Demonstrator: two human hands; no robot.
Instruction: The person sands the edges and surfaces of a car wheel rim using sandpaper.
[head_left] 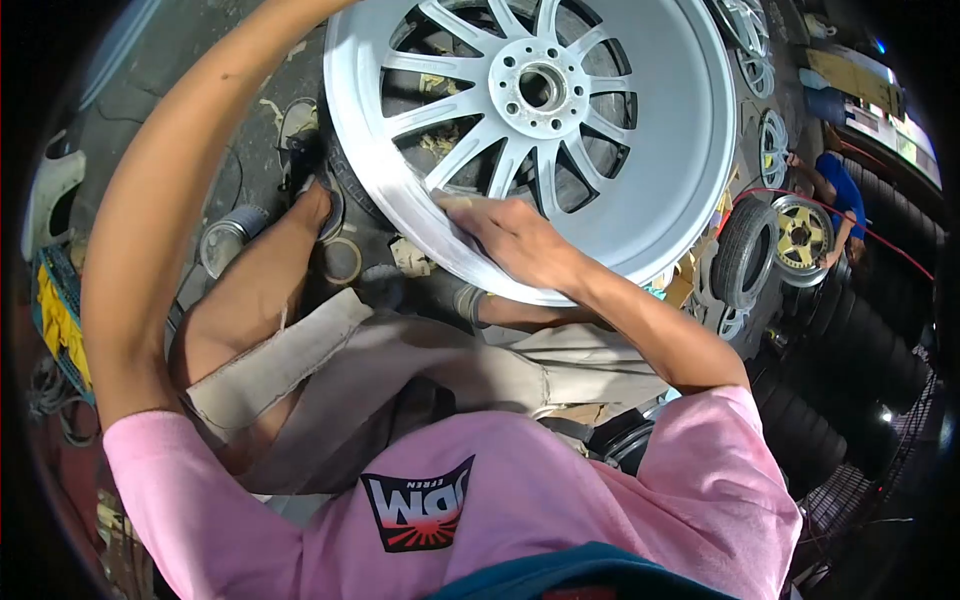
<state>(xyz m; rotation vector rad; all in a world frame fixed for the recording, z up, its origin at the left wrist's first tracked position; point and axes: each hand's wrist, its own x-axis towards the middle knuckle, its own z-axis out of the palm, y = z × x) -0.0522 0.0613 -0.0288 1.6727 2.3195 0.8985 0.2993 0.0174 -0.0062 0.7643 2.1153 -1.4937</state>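
Observation:
A large silver-grey multi-spoke car wheel rim (430,215) is tilted in front of me, its spokes and hub facing up. My right hand (515,238) presses against the inside of its near lip, fingers bent and together. A small pale yellowish bit shows at the fingertips; whatever lies under them is hidden. Beside this hand the lip looks brushed and shinier than the matte grey barrel. My left arm (140,230) reaches up along the rim's left side, and its hand is beyond the top edge of the picture.
A roll of tape (342,260) and a metal can (232,240) are on the floor near my legs. To the right stand a black tire (745,250) and a gold-centred wheel (800,237), handled by a person in blue (845,190). A red hose (880,240) runs past them.

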